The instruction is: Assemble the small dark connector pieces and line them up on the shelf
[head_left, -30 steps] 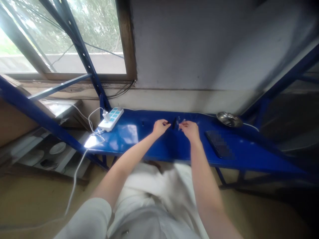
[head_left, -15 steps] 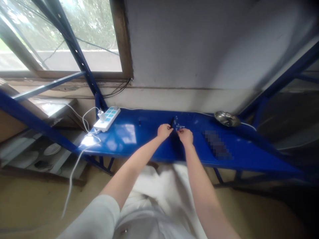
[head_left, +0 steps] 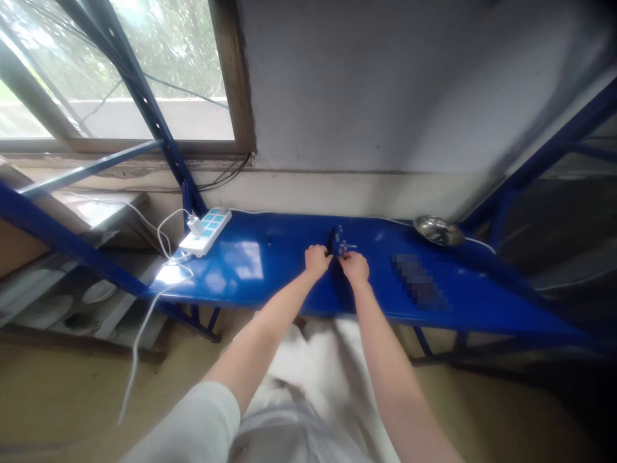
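Two bare hands meet over the middle of a blue shelf (head_left: 289,283). The left hand (head_left: 317,259) and right hand (head_left: 355,266) sit almost touching, fingers curled inward; what, if anything, each pinches is too small and hidden behind the knuckles to tell. Just beyond the fingertips, towards the wall, stands a small dark part (head_left: 331,240) with a cluster of tiny pale pieces (head_left: 343,244) at its right, their shapes unreadable. Well to the left of the hands on the shelf lies a white power strip (head_left: 205,231), its cord (head_left: 139,334) dropping off the shelf's left end. Right of the hands lies a flat dark object (head_left: 420,281), blurred out, and beyond it, near the wall, a metal dish (head_left: 438,230). The shelf's right end is lost in shadow.
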`<state>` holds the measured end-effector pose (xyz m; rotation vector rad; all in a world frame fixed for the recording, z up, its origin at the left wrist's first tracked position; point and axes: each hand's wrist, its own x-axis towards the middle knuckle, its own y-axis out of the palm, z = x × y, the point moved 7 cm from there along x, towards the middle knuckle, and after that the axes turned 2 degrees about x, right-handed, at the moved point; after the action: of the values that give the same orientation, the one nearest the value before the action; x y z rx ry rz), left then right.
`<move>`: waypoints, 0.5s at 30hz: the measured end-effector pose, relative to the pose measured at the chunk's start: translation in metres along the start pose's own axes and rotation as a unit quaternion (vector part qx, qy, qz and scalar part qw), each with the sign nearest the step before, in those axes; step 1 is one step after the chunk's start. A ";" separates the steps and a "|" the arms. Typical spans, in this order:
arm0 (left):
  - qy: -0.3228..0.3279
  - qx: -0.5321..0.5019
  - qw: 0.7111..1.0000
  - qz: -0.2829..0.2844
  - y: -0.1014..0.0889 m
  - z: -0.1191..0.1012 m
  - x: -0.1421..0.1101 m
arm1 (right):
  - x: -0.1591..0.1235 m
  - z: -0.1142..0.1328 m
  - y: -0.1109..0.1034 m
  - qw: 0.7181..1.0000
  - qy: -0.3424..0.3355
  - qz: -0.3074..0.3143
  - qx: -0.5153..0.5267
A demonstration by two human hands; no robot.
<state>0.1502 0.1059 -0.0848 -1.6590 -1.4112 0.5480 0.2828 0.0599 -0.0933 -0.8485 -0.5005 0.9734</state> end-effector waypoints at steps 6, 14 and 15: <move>0.011 -0.039 0.998 -0.050 -0.013 0.012 -0.011 | -0.001 0.003 0.001 0.999 -0.012 0.030 -0.018; 0.024 -0.050 0.975 -0.214 -0.130 0.065 -0.007 | -0.012 0.010 -0.031 0.999 -0.033 -0.002 0.022; 0.012 -0.034 0.975 -0.220 -0.144 0.074 -0.005 | -0.016 0.015 -0.039 0.999 -0.037 -0.016 0.030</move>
<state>0.0098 0.1230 -0.0060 -1.3374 -1.7299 0.2274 0.2844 0.0406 -0.0526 -0.7501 -0.5443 0.9878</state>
